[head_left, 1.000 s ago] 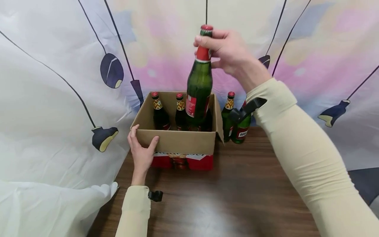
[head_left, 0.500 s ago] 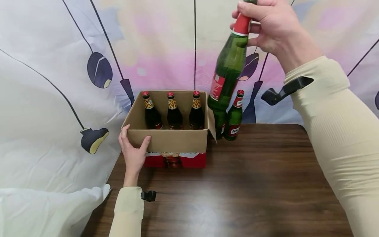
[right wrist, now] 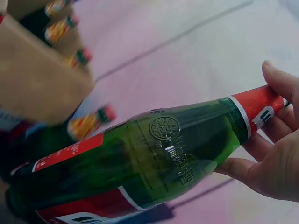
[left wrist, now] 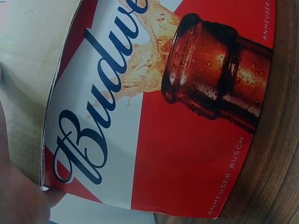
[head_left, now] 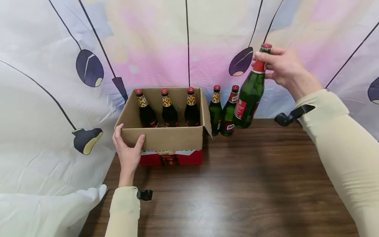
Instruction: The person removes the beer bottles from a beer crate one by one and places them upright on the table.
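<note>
My right hand (head_left: 285, 67) grips a green beer bottle (head_left: 250, 95) by its red-wrapped neck. The bottle tilts, its base toward the lower left, just right of two standing bottles. In the right wrist view the thumb and fingers curl round the neck of this bottle (right wrist: 154, 154). My left hand (head_left: 128, 154) holds the front left corner of the cardboard box (head_left: 165, 138), thumb over the folded-down front flap. Inside the box stand three bottles (head_left: 170, 112) with yellow-patterned necks. The left wrist view shows the printed red and white box front (left wrist: 177, 163), with part of the hand at the left edge.
Just right of the box are a yellow-necked bottle (head_left: 216, 110) and a red-necked bottle (head_left: 229, 113), both upright on the dark wooden table (head_left: 237, 184). A patterned curtain (head_left: 160, 42) hangs behind. White cloth (head_left: 44, 210) lies along the left edge.
My right hand has carried the green bottle out from above the box, to the right past the two standing bottles, and lowered it. My left hand has stayed on the box corner.
</note>
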Motion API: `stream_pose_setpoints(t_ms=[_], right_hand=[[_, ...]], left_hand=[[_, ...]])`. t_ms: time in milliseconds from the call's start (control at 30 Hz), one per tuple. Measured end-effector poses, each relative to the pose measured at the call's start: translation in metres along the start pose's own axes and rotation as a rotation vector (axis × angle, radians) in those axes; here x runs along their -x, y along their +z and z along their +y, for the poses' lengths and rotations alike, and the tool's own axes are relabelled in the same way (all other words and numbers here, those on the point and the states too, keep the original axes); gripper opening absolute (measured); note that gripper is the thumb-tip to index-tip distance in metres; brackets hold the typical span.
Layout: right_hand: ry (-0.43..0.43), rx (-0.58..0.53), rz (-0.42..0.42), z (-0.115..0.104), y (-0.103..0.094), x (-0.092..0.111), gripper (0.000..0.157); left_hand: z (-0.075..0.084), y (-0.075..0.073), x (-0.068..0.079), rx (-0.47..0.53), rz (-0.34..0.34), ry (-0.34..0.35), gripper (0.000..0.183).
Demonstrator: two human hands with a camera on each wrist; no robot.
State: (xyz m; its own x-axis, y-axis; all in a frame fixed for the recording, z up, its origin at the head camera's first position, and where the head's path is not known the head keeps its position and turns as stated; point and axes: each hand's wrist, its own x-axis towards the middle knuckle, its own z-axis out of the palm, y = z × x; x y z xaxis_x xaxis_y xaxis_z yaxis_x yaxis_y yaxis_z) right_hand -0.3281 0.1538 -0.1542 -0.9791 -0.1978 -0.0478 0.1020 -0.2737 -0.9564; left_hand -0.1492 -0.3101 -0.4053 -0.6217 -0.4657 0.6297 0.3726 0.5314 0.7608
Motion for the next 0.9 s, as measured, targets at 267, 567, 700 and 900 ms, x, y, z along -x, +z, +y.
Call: stream_pose_setpoints(t_ms=[267, 567, 700, 900], right_hand=[[-0.043, 0.093, 0.074, 0.056, -0.037, -0.003, 0.039], [-0.096, 0.159, 0.172, 0.104, -0.057, -0.012, 0.03], [-0.117, 0.174, 0.193, 0.126, -0.062, -0.018, 0.019], [-0.104, 0.175, 0.197, 0.15, -0.064, -0.023, 0.017]], left_hand=[[-0.001, -0.006, 0.004, -0.008, 0.01, -0.001, 0.083], [0.007, -0.005, 0.011, 0.011, 0.0, -0.025, 0.082], [0.005, -0.01, 0.013, 0.0, 0.001, -0.027, 0.083], [0.008, -0.015, 0.02, -0.011, 0.007, -0.024, 0.081]])
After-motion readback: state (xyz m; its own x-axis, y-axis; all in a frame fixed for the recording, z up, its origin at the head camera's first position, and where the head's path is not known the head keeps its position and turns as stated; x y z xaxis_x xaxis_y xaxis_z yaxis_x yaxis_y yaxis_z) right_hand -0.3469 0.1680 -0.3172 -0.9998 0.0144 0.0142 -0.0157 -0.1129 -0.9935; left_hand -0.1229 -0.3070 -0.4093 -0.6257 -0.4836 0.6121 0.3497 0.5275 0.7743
